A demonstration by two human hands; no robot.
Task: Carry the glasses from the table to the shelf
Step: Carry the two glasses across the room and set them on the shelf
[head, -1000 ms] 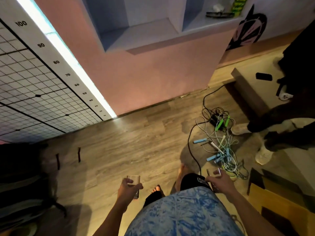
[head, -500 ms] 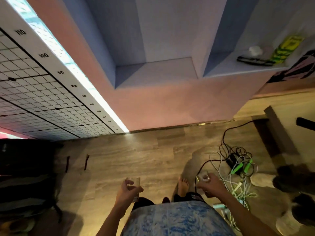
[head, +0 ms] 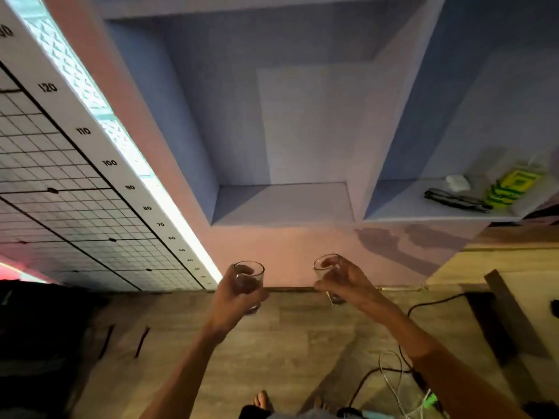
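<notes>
Raised — left hand (head: 231, 294) grips glass (head: 253, 276), right hand (head: 348, 279) grips second glass (head: 323, 265); shelf (head: 284, 204) ahead, cables (head: 390, 378) right.

Pink wall (head: 287, 246); wood-plank floor (head: 287, 343); gridded scale board (head: 60, 207) left; bright light strip (head: 169, 207) beside it.

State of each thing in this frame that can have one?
Left clear drinking glass: upright, gripped by left hand.
Right clear drinking glass: roughly upright, gripped by right hand.
Pale blue wall shelf: neither glass on it yet.
</notes>
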